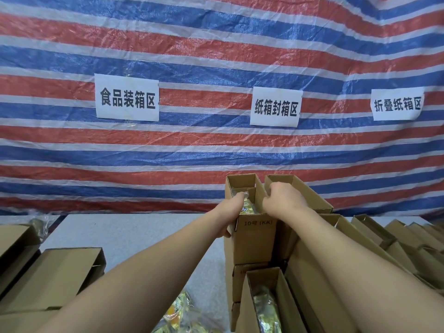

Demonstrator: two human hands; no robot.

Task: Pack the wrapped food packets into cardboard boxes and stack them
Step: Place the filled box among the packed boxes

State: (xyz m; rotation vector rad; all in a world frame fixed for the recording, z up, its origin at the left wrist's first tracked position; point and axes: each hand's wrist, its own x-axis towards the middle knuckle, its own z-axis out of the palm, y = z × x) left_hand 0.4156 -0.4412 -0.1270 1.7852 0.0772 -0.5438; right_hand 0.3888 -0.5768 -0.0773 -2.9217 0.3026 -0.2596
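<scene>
Bright, even light with soft, faint shadows. Wide-angle distortion bows the tarp [216,56] stripes toward the frame edges. Forearms at the bottom look stretched and slightly soft; no strong glare.

Packing station: zone signs [127,97], striped tarp [216,152], cardboard boxes [374,227].

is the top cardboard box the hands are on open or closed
Open: the top brown cardboard box has its flaps up, and a shiny wrapped food packet shows inside.

Paper signs [127,97] on striped tarp [216,152]: 3. Hands: 2, left hand [231,207], right hand [283,198]. Cardboard boxes [254,236]: many, stacked; exact count unclear.
</scene>
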